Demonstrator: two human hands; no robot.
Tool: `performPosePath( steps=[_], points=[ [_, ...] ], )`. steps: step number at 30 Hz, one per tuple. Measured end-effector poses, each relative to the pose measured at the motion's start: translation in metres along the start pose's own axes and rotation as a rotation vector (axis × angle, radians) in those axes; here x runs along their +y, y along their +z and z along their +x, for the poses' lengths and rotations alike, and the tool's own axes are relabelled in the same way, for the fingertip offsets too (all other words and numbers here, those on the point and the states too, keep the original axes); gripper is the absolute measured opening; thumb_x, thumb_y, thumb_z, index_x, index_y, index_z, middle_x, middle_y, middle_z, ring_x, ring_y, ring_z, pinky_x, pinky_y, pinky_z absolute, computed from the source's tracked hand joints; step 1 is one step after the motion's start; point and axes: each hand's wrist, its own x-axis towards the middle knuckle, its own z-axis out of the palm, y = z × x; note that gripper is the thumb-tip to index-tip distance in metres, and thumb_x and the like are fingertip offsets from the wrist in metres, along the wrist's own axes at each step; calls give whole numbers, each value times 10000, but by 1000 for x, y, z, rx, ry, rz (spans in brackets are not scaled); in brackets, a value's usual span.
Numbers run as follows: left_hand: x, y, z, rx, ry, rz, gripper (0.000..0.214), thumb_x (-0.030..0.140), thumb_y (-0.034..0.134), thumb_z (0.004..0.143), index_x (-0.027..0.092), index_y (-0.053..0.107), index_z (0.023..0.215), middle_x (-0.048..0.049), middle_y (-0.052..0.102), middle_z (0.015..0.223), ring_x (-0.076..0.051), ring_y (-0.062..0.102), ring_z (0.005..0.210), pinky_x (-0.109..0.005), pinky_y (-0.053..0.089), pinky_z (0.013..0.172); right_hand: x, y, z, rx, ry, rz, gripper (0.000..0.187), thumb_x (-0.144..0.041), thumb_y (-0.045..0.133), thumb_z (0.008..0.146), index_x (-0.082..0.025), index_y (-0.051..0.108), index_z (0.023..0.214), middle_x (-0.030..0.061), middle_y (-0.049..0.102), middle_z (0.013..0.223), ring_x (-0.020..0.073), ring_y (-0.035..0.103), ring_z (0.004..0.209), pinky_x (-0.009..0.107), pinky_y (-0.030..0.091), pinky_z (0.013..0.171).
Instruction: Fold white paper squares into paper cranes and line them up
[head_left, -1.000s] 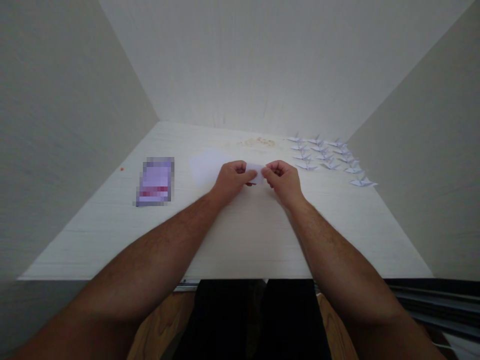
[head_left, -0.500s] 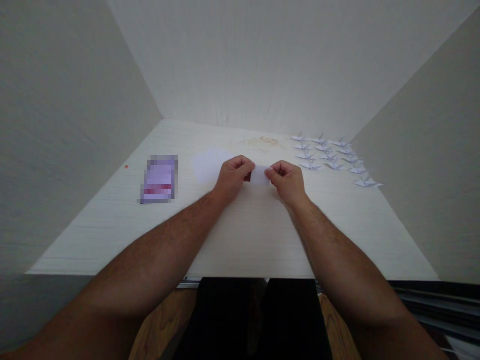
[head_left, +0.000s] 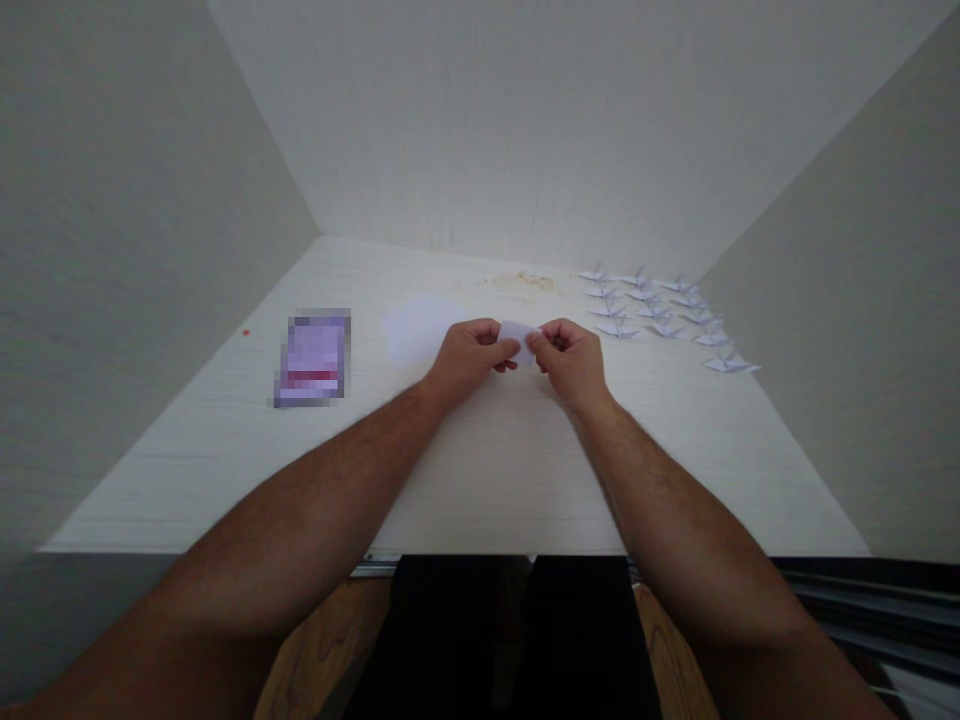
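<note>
A small piece of white paper is held between my two hands above the middle of the table. My left hand pinches its left side, the thumb lying across the near face. At the right side, my right hand grips it between thumb and fingers. Whether the paper is folded is too small to tell for sure. Just left of my left hand lies a pale white sheet or stack of paper, partly hidden by that hand.
Several folded white paper cranes stand in rows at the back right of the table. A blurred purple packet-like thing lies on the left, near a small orange spot. Brownish marks show at the back. Walls enclose three sides.
My left thumb has moved right over the paper, closer to my right thumb. The paper has tilted and less of it shows. The whole view has shifted slightly.
</note>
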Motion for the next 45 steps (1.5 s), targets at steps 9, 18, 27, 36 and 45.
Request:
performPosePath(
  steps=[9,18,27,36,45],
  points=[
    [-3,-2,5,23,-17,-126,245,353,792,662,162,646,713,-5,641,641,-93,547,541,-236,423,535,1,-1,-2,-104,-35,-182,234,-339,661,745,-192,568,588,-43,508,536,91,395,519,255,293,510],
    [-1,-3,4,64,-49,-252,242,340,768,674,160,614,627,-22,638,612,-108,572,553,-247,419,549,-1,2,-2,-104,1,1,255,-345,687,722,-198,544,570,-48,517,512,78,362,476,243,269,478],
    [5,-5,4,111,-39,-298,336,456,785,654,175,635,761,-12,644,768,-113,582,661,-231,463,560,4,-2,-2,-184,41,-23,263,-380,695,712,-193,562,584,-49,519,512,78,371,463,244,275,469],
    [-3,0,8,197,49,-256,251,338,818,630,164,637,634,25,564,617,-76,499,556,-201,414,491,1,3,-5,75,-61,-54,230,-353,746,678,-196,594,750,-46,575,636,95,475,560,242,367,536],
    [-5,-2,7,145,21,-265,257,346,838,623,164,665,679,10,627,672,-99,569,617,-211,479,528,3,4,-4,119,-121,-76,189,-325,734,715,-189,657,820,-22,626,682,107,519,592,263,426,578]
  ],
)
